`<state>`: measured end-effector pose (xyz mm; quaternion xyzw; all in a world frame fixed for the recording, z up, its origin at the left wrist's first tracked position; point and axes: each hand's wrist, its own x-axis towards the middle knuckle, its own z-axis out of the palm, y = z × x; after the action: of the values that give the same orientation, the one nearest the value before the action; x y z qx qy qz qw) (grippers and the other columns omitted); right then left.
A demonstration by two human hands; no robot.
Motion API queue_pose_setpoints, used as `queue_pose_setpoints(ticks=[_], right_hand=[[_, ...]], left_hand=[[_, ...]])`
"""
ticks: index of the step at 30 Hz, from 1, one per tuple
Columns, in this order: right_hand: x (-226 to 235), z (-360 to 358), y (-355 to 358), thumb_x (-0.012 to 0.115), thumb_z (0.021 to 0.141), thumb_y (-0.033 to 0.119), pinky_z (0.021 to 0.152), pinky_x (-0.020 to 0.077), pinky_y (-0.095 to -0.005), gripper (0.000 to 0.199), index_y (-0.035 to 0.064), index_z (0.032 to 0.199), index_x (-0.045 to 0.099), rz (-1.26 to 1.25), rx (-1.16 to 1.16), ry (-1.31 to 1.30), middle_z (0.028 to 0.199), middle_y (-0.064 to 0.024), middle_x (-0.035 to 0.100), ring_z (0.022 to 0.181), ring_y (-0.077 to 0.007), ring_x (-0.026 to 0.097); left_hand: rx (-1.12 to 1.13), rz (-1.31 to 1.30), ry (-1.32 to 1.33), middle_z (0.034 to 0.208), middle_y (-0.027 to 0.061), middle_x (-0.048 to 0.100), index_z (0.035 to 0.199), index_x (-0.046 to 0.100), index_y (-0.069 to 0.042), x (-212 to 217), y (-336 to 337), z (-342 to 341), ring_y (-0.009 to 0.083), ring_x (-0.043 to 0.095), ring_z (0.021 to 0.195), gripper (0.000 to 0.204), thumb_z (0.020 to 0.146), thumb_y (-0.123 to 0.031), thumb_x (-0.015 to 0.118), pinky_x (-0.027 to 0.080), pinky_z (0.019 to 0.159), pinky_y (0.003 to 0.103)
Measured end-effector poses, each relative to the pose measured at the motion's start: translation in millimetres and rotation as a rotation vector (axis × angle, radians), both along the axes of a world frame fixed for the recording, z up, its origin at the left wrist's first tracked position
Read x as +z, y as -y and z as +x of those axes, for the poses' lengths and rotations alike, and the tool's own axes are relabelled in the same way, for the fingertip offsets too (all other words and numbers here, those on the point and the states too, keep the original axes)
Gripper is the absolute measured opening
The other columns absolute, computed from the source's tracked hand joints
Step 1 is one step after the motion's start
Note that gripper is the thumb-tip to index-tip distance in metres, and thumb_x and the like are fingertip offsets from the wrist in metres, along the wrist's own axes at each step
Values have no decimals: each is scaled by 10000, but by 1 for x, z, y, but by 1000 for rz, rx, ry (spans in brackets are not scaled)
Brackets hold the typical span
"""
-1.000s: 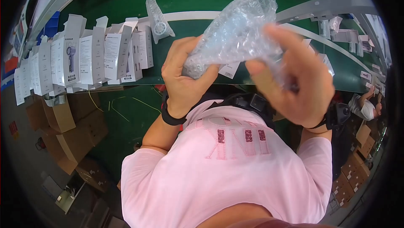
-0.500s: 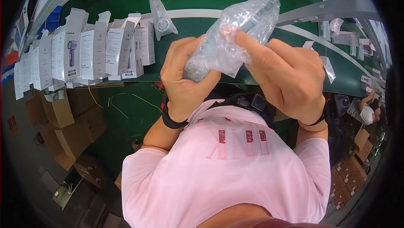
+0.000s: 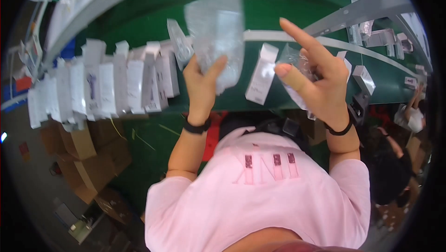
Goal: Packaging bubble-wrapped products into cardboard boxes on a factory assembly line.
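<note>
My left hand (image 3: pixel 204 75) grips a clear bubble-wrap bag (image 3: pixel 213 33) by its lower part, thumb across the front. A pale blue object shows blurrily inside the bag. To the right, my right hand (image 3: pixel 320 75) hovers over the table, index finger and thumb spread apart, the other fingers curled. Beneath it lies a piece of clear plastic wrapping (image 3: pixel 290 56), partly hidden by the hand. Between my hands a white box (image 3: pixel 262 75) with an open top flap lies on the green table. Just left of the bag rests a small handheld fan in clear wrap (image 3: pixel 180 45).
A row of white printed boxes (image 3: pixel 111 82) stands along the table's left side. A small white box (image 3: pixel 364 79) lies at the right. Grey metal frame bars (image 3: pixel 362 12) cross the upper right. Brown cartons (image 3: pixel 97 163) sit below on the left. Other people are at the far right.
My hands have moved apart. The bubble-wrap bag has gone left with my left hand, while my right hand has let go of it. The white box between them has come into view.
</note>
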<state>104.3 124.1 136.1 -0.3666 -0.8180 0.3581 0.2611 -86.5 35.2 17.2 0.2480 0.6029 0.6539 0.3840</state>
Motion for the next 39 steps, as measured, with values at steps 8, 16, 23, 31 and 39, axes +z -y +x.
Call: queue_pose_setpoints(ticks=[8, 16, 23, 31, 39], right_hand=[[-134, 84, -17, 635, 866, 259, 415, 381, -209, 224, 90, 761, 532, -1237, -183, -619, 737, -40, 606, 498, -89, 494], [-217, 180, 17, 582, 883, 84, 439, 486, -248, 203, 3, 1067, 556, -1380, -521, -749, 677, -95, 619, 507, -177, 619], [-229, 220, 43, 587, 894, 78, 557, 496, -240, 153, 4, 1027, 611, -1142, -687, -876, 765, -56, 623, 590, -111, 603], [-157, 249, 2, 653, 824, 73, 512, 356, -193, 141, -1, 935, 700, -796, -802, -448, 670, 0, 568, 545, -54, 476], [-160, 257, -10, 675, 809, 87, 554, 339, -217, 106, -11, 773, 652, -497, -695, -333, 755, -18, 557, 613, -63, 464]], left_hand=[[-166, -292, 962, 1222, 129, 561, 1238, 500, -112, -142, -280, -90, 364, 520, 1151, 426, 880, -335, 562, 361, 1033, 584], [-46, -99, 529, 1263, 139, 525, 1321, 414, -126, -248, -451, -162, 374, 531, 1123, 456, 991, -438, 369, 432, 915, 631], [-94, -71, -34, 1352, 169, 474, 1363, 387, -36, -240, -477, -148, 361, 536, 1135, 726, 890, -573, 504, 316, 1017, 606], [-860, 225, -943, 1490, 286, 223, 1446, 174, 87, -129, -385, 208, 338, 257, 1392, 1028, 772, -438, 746, 253, 1130, 381], [-645, 257, -650, 1026, 157, 558, 1109, 450, 54, -181, -467, 275, 249, 570, 908, 691, 660, -321, 818, 477, 818, 375]])
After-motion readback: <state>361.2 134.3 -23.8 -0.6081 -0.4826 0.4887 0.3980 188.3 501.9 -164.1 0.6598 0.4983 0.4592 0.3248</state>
